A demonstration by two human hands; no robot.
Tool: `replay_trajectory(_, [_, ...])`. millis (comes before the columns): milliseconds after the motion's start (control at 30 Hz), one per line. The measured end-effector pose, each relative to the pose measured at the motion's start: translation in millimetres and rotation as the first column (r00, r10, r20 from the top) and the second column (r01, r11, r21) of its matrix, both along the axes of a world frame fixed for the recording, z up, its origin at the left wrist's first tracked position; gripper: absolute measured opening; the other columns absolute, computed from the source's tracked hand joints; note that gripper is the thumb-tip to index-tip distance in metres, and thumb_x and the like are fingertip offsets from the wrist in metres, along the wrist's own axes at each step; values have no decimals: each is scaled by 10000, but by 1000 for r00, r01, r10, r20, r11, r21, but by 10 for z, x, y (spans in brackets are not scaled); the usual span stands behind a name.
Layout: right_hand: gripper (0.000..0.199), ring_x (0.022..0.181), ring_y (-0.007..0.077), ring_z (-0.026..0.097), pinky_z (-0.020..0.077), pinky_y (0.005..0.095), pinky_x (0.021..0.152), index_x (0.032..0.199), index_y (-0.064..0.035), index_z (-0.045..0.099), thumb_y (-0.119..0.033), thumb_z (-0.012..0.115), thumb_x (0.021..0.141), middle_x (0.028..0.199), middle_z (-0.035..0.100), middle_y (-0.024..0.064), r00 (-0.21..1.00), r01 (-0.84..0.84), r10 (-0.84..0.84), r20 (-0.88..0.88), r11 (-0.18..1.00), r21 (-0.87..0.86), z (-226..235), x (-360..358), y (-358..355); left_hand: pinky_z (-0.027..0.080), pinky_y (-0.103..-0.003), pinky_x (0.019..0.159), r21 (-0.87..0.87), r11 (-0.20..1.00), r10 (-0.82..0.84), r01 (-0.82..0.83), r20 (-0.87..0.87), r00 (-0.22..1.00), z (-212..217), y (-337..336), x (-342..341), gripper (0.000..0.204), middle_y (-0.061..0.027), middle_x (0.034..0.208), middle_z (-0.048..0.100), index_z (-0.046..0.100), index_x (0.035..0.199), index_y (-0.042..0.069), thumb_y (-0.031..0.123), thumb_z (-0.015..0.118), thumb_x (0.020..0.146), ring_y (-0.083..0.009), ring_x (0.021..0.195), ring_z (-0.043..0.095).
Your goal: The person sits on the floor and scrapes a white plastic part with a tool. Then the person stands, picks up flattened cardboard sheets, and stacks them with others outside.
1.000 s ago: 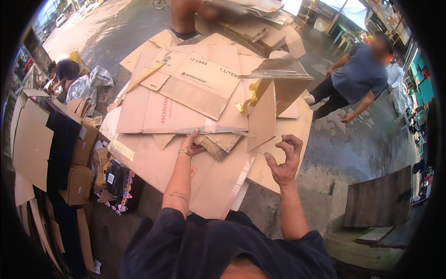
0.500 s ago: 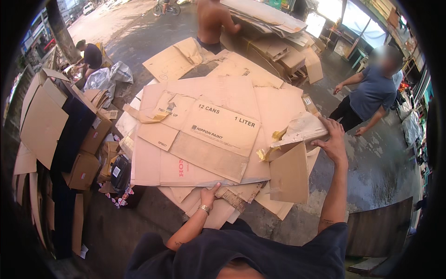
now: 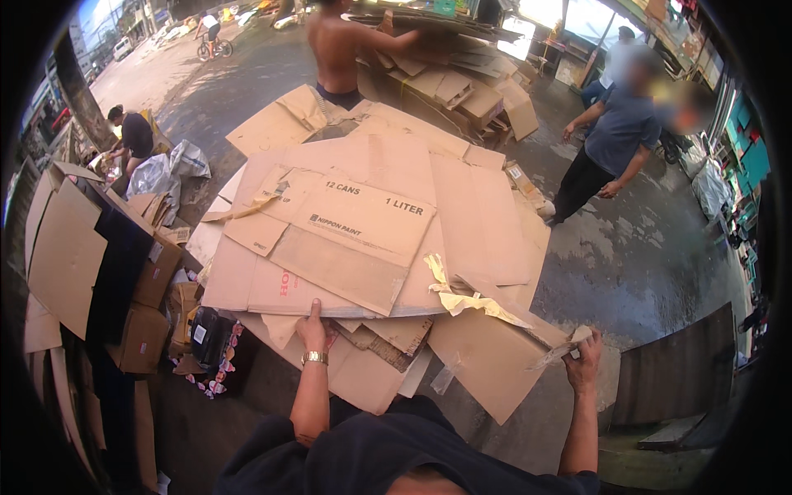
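A wide pile of flattened cardboard lies before me, with a large pinkish-brown sheet point(image 3: 480, 219) near its top. On that sheet rests a smaller printed carton piece point(image 3: 363, 276). At the pile's near edge, my left hand point(image 3: 312, 332) grips the large sheet, thumb on top and fingers mostly hidden underneath. My right hand point(image 3: 583, 364) is closed on the torn outer corner of a brown carton flap point(image 3: 483, 359), which sticks out past the pile's right side. Torn yellowish paper point(image 3: 472, 304) curls along that flap's upper edge.
Upright folded cartons point(image 3: 66, 252) stand at left, beside a black bag point(image 3: 213, 334). A shirtless person point(image 3: 337, 58) handles another cardboard stack point(image 3: 454, 87) beyond. A person in a blue shirt point(image 3: 615, 132) stands at right; another point(image 3: 136, 136) sits far left. A dark panel point(image 3: 676, 371) lies lower right.
My right hand has come nearer and down, drawing the carton flap outward and opening it flatter. My left hand has shifted left along the pile's near edge. The view has turned slightly.
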State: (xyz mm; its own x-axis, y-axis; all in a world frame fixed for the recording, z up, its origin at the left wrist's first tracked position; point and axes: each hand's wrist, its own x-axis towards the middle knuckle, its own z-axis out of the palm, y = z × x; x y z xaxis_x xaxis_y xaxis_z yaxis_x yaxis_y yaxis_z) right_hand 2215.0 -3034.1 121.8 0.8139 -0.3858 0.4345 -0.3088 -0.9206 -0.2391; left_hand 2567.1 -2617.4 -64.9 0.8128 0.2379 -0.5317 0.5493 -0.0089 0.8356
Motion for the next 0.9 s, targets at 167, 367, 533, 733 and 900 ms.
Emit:
replay_trajectory(167, [358, 889, 382, 600, 482, 447, 772, 1009, -45, 600, -57, 771, 694, 989, 624, 159, 963, 178, -211, 170, 965, 191, -265, -157, 631, 448, -375, 455, -586, 797, 104, -147, -107, 989, -203, 41, 427, 568, -122, 944, 639, 548, 1191, 37, 474, 689, 855, -260, 728, 625])
replay_trajectory(367, [400, 812, 384, 604, 475, 441, 677, 1016, -18, 594, -161, 809, 710, 896, 611, 159, 971, 69, -29, 237, 985, -160, 645, 994, 635, 492, -440, 484, -311, 946, -149, 90, -172, 974, -294, 65, 266, 792, -205, 1128, 517, 424, 1233, 1, 645, 628, 821, -298, 774, 578])
replay_trajectory(533, [356, 801, 329, 657, 509, 375, 713, 1008, -37, 656, -182, 814, 724, 908, 684, 133, 940, 165, -156, 302, 986, -2, 1274, 1963, 741, 525, -554, 799, -775, 588, -521, 234, -141, 842, 214, -211, -683, 899, -219, 1365, 410, 341, 1413, 66, 678, 615, 814, -354, 1083, 561])
replay_trajectory(733, [257, 668, 262, 592, 468, 361, 662, 967, -40, 675, -110, 775, 741, 806, 667, 98, 802, -50, 175, 572, 973, -227, 1497, 1853, 1367, 556, -522, 789, -701, 686, -72, 198, 205, 976, 394, -418, 745, 527, -187, 1125, 643, 552, 1208, -59, 386, 621, 933, -326, 958, 668])
replay_trajectory(900, [399, 855, 238, 582, 473, 371, 728, 1015, -145, 700, -36, 689, 632, 989, 643, 41, 864, -486, 491, 114, 871, -69, -179, 1092, 2564, 519, -543, 856, -646, 587, -556, 487, 115, 823, -165, -120, 1377, 775, -223, 1244, 576, 469, 1343, -6, 629, 520, 902, -345, 1082, 602])
